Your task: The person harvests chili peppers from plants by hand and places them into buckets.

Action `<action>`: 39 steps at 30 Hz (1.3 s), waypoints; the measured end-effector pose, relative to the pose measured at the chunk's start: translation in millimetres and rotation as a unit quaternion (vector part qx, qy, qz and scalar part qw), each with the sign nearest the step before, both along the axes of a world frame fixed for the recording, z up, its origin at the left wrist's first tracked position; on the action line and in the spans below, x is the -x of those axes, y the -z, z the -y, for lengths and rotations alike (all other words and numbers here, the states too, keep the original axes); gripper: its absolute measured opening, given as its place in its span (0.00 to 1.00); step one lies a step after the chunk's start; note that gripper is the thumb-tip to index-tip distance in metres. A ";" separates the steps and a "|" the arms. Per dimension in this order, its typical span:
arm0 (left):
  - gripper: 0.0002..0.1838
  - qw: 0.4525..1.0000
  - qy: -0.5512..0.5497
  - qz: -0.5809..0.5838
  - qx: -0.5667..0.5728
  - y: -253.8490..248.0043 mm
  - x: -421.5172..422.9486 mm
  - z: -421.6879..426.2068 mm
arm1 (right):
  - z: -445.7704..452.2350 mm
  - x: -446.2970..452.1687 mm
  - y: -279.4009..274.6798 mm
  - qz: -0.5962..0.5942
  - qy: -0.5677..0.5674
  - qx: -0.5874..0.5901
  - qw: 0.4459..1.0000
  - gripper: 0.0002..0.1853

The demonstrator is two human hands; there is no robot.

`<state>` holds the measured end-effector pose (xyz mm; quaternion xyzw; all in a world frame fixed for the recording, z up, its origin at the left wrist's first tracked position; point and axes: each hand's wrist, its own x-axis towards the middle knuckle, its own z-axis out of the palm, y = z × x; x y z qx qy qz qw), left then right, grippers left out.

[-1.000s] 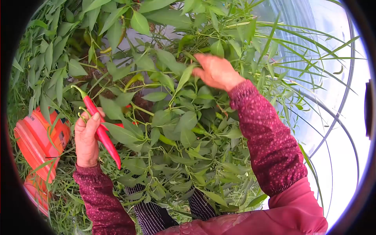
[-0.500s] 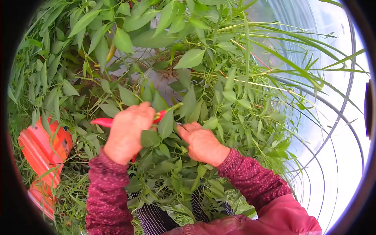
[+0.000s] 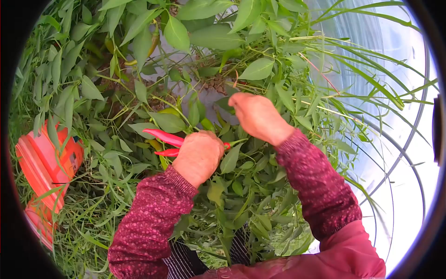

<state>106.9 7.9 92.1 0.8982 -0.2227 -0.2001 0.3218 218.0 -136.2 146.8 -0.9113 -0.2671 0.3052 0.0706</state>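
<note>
My left hand (image 3: 200, 156) is closed around red chili peppers (image 3: 163, 136). Two pointed red tips stick out on its left side, and a red end with a green stem shows on its right. My right hand (image 3: 261, 117) is above and to the right, among the leaves of the pepper plant (image 3: 258, 69). Its fingers are curled together at the foliage; whether anything is between them is hidden. Beneath the left hand hang broad green leaves, and a yellowish-green pepper (image 3: 171, 112) shows just above it.
Orange-red plastic containers (image 3: 46, 162) lie in the grass at the left. Long grass blades (image 3: 371, 88) cross the upper right, before clear plastic sheeting (image 3: 348, 46) and curved hoops. More peppers (image 3: 154, 43) hang among leaves at the upper left.
My left hand has moved right with the peppers, and two red tips now show instead of one. My right hand has shifted up and right, away from the left hand. The view has shifted slightly.
</note>
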 end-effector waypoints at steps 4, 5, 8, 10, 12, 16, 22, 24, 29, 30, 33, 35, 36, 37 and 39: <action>0.07 1.000 -0.003 0.001 0.012 -3.6 7.2 -1.3 | 42.4 -7.7 87.3 -0.086 -0.116 0.114 0.983 0.14; 0.07 1.000 0.002 0.003 0.003 -4.1 8.3 -2.5 | 51.2 -8.5 90.1 -0.091 -0.117 0.114 0.982 0.14; 0.06 1.000 -0.011 0.001 0.004 -2.1 8.5 -1.7 | 70.6 -15.9 85.9 -0.054 -0.042 0.270 0.961 0.16; 0.06 1.000 -0.023 -0.003 0.020 -0.3 8.7 1.8 | 77.6 -20.5 75.6 -0.165 -0.016 0.391 0.905 0.18; 0.05 0.999 -0.031 0.009 0.044 2.1 6.6 3.1 | 92.9 -21.1 78.3 -0.133 0.021 0.360 0.923 0.18; 0.05 0.998 -0.030 0.018 0.057 7.0 7.0 5.6 | 101.4 -19.2 106.3 -0.086 0.047 0.293 0.951 0.19; 0.05 0.998 -0.031 0.012 0.047 5.6 9.0 5.1 | 55.9 -24.0 133.4 -0.050 0.022 0.181 0.982 0.22; 0.05 0.999 -0.035 0.011 0.034 7.6 10.2 8.5 | 48.5 -26.1 144.4 -0.002 -0.019 0.150 0.989 0.25; 0.05 0.998 -0.050 0.005 0.045 12.1 10.2 11.3 | 37.2 -35.5 151.9 0.101 -0.015 0.069 0.992 0.21; 0.05 0.997 -0.058 0.006 0.047 11.9 10.0 11.6 | 24.3 -38.7 141.0 0.054 -0.030 0.094 0.994 0.21; 0.05 0.998 -0.055 0.008 0.043 11.3 11.7 9.3 | 3.5 -51.9 140.0 0.008 -0.090 0.134 0.987 0.18; 0.05 0.997 -0.056 -0.003 0.050 8.8 17.3 7.5 | -2.0 -71.9 139.6 0.077 -0.114 0.039 0.990 0.17; 0.05 0.997 -0.059 -0.007 0.053 7.1 19.1 5.4 | -0.1 -79.2 138.0 0.078 -0.109 0.041 0.990 0.17; 0.05 0.997 -0.057 -0.004 0.054 5.9 19.9 2.9 | 2.4 -87.3 134.9 0.104 -0.095 0.068 0.988 0.17; 0.04 1.000 -0.001 -0.007 -0.006 3.3 23.9 -2.3 | 18.9 -95.3 129.7 0.131 -0.079 0.098 0.983 0.17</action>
